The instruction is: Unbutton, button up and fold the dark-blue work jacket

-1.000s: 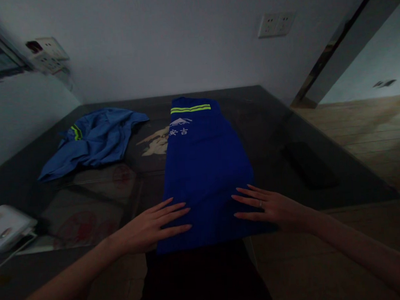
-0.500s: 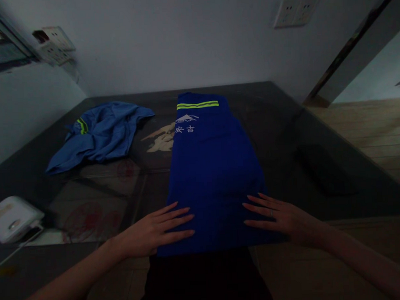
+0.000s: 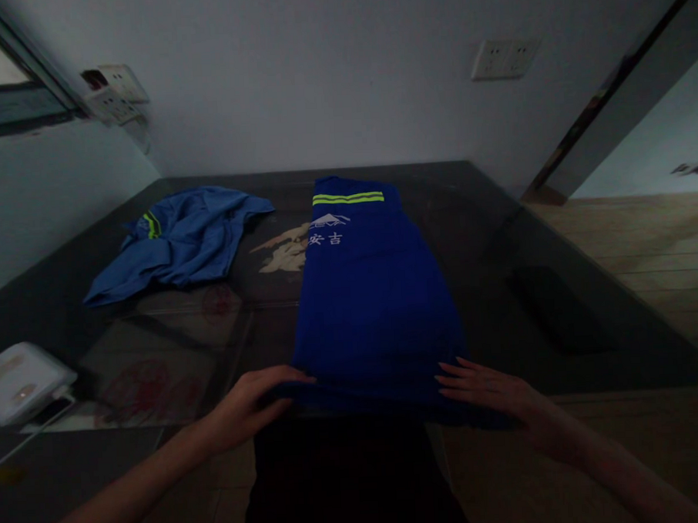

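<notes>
A dark blue garment point(image 3: 370, 291) with two yellow-green stripes and white lettering lies folded lengthwise on the dark glass table point(image 3: 475, 233). My left hand point(image 3: 254, 404) curls round its near left corner, thumb on top and fingers tucked under the hem. My right hand point(image 3: 490, 390) rests at the near right corner with fingers stretched over the cloth; whether it grips the hem is unclear.
A crumpled lighter blue garment point(image 3: 180, 238) lies at the far left. A white device point(image 3: 22, 384) sits at the left edge. A dark flat object point(image 3: 559, 306) lies on the right. Wall sockets point(image 3: 505, 58) are behind; wooden floor lies to the right.
Both hands have slid back from lying flat on the cloth to its near edge. The left hand has closed on the left corner, and the hem is slightly lifted.
</notes>
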Tool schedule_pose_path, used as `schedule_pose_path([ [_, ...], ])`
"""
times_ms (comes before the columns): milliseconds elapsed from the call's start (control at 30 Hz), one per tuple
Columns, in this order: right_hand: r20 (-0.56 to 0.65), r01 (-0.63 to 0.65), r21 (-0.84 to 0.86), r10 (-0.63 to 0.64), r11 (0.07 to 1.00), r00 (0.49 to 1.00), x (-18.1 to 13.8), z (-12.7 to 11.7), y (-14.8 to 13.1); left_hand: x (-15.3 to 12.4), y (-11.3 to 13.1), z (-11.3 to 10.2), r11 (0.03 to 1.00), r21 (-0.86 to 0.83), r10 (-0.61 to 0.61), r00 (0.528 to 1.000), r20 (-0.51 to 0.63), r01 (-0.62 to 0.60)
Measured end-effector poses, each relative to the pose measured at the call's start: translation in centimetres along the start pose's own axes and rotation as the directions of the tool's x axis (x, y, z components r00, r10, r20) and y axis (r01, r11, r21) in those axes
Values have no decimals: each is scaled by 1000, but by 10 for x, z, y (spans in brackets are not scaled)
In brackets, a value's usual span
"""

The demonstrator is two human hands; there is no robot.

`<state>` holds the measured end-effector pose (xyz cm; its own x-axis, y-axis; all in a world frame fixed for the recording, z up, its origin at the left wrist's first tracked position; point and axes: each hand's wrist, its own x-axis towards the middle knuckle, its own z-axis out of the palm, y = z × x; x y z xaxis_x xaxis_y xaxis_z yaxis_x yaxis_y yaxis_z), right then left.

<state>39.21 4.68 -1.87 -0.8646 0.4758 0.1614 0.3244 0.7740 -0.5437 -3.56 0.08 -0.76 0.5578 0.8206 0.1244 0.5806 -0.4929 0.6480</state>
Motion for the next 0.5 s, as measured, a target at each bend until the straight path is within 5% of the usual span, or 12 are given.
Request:
schedule_pose_path([
  [167,-159,-88,104,104,991,982,0,-4,1,4,4,-2,984,-2,-179,978,-112,180],
  [500,-199,-179,-28,170,983,965,-12,-33,-27,-16,28,-36,992,83,-90,995,-33,93],
])
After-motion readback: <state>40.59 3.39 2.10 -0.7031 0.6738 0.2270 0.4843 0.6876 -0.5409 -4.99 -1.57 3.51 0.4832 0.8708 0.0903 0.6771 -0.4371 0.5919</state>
